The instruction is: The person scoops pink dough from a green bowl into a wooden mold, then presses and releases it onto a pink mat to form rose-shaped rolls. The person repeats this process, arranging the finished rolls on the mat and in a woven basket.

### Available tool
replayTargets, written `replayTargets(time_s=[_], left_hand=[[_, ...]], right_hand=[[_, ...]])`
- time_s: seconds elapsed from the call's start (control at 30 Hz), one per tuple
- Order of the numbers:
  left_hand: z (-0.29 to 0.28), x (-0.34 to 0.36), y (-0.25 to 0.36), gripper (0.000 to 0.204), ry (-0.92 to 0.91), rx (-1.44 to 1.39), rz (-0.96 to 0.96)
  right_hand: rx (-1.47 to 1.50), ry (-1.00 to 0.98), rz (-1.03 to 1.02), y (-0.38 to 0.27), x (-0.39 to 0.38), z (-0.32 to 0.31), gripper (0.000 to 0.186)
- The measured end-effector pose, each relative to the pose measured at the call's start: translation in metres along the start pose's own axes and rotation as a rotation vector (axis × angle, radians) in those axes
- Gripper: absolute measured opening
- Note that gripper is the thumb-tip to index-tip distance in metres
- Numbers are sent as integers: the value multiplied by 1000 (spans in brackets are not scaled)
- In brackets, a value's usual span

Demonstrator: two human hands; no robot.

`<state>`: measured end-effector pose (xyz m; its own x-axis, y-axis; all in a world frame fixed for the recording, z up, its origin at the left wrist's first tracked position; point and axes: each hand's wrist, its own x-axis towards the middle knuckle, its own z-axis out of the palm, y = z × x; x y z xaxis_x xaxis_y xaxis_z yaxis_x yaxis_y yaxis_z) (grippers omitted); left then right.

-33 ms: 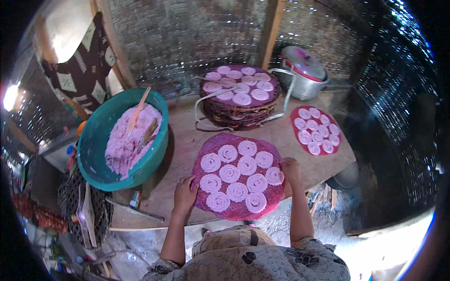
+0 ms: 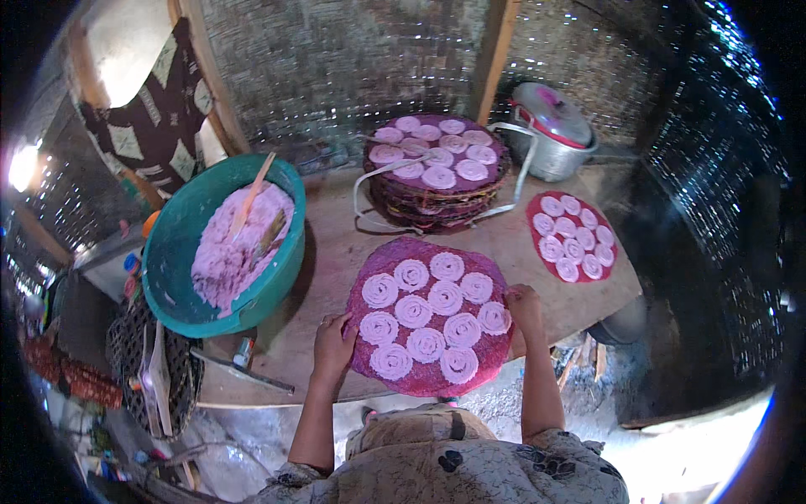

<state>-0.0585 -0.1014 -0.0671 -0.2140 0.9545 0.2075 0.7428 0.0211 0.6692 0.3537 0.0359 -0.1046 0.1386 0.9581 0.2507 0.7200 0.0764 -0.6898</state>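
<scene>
Between my hands is a round magenta mat (image 2: 396, 250) bearing several pale pink dough spirals (image 2: 413, 311). My left hand (image 2: 336, 343) pinches its left edge, and my right hand (image 2: 525, 306) pinches the right edge. The mat is at the front of the table, its near rim reaching about the table edge. Beyond it stands a stack of round trays (image 2: 437, 208) in a metal carrying frame (image 2: 359, 191), its top layer covered with similar spirals. A smaller-looking red mat (image 2: 542, 203) with more spirals lies flat at the right.
A green basin (image 2: 176, 315) of pink dough (image 2: 220, 273) with a wooden spatula (image 2: 252, 197) stands at the left. A lidded metal pot (image 2: 558, 160) is at the back right. A stick-like tool (image 2: 252, 375) lies along the table's front left edge. Firewood (image 2: 599, 361) shows below at the right.
The whole scene sits slightly farther right in the picture. My hands keep the same hold on the mat.
</scene>
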Motion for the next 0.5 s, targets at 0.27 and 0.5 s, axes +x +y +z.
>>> replayTargets(time_s=[0.27,0.5], left_hand=[[20,10,3,19,222,153,-208],[21,16,35,12,297,13,-228]], right_hand=[[-64,-170,54,-27,20,-9,20],[308,-293,3,-30,25,-17,16]])
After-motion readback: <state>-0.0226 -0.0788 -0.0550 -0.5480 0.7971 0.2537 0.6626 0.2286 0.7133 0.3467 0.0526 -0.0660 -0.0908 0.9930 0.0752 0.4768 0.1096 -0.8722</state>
